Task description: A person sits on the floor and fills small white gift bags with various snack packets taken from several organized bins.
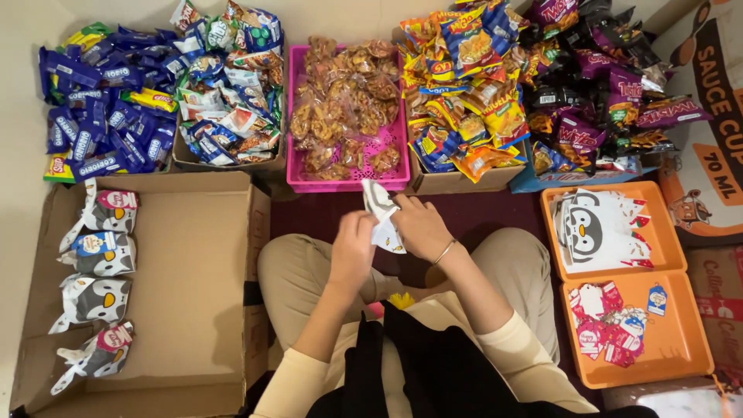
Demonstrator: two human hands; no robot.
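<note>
Penguin-printed paper bag [382, 217], still unfilled, is held above the lap, pinched closed between left hand [352, 249] and right hand [419, 227]. Four finished bags [99, 300] are laid along the cardboard box's [193, 310] left edge; flat bags [600, 228] remain stacked in the orange tray [673, 340]. Snack packets are ranged along the floor's far edge.

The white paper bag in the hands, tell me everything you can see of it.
The paper bag is small, white with dark and bluish print, creased and partly folded. It is held up over the lap, in front of the pink basket. The left hand pinches its left side, the right hand grips its right. Its contents cannot be seen.
</note>
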